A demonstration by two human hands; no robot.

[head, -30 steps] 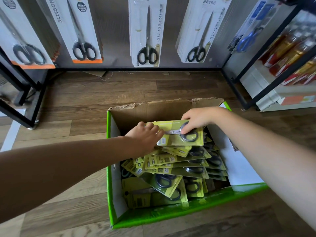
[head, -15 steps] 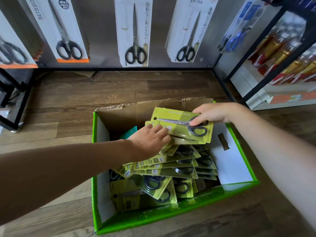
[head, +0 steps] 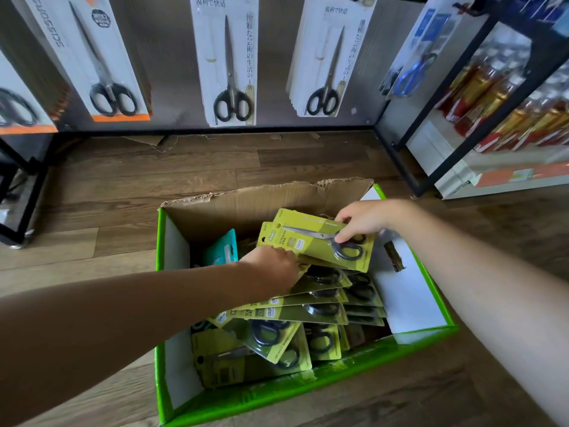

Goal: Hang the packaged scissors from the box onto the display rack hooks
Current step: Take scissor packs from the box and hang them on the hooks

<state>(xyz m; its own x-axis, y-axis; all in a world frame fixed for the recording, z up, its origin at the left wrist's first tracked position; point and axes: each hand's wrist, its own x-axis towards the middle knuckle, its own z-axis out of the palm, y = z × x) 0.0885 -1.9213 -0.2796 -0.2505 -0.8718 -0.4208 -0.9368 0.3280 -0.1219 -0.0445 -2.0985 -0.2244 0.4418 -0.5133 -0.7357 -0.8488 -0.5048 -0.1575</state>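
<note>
Scissors in white packs (head: 228, 72) hang across the rack (head: 166, 72) at the back. Below it on the floor (head: 184, 174) stands the box (head: 277, 392), heaped with yellow-green packs (head: 308, 312). The top pack (head: 311, 245), seemingly with a second behind it, is tilted above the heap. The right hand (head: 363, 220) pinches it at the handles, and the left hand (head: 274, 269) grips its lower-left edge.
</note>
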